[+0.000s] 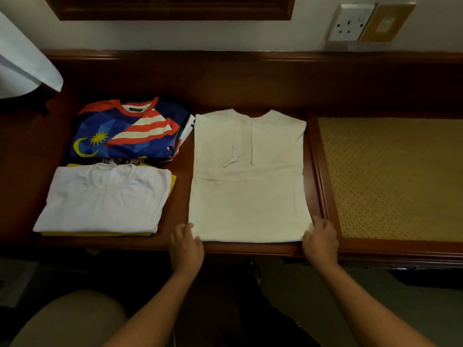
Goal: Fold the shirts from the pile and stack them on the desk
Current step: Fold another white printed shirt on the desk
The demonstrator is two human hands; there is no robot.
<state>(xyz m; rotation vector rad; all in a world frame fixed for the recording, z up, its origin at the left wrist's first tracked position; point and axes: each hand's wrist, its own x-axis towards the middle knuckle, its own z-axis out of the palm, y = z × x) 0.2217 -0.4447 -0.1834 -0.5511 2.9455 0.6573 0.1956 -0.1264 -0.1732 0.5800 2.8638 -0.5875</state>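
I am folding a cream shirt. It lies flat on the desk, right in front of me, with its neck hole pointing to 12 o'clock. Both sleeves are already tucked in over the middle, so the shirt looks like a long box shape.

My left hand is at the bottom corner near 7 o'clock. My right hand is at the other bottom corner near 5 o'clock. My fingers curl onto the bottom edge at each corner, and I think they are pinching the cloth, but the fingertips are a bit hidden and blurry. I hold both corners at once so the edge stays straight when it goes up.

I think the next step is to lift this bottom edge and bring it up toward 12 o'clock, to lay it by the neck. That will make the shirt half as long. If one hand goes faster, the fold will come out crooked.

At 9 o'clock sits a folded white shirt on top of a yellow shirt. Behind that, near 10 o'clock, is a stack with a blue shirt with red and white stripes, a moon and a star on top. Those piles are neat, so they look done. My cream shirt lies just beside them, so it is a short move to stack it.

At 3 o'clock there is a woven mat panel set in the desk.
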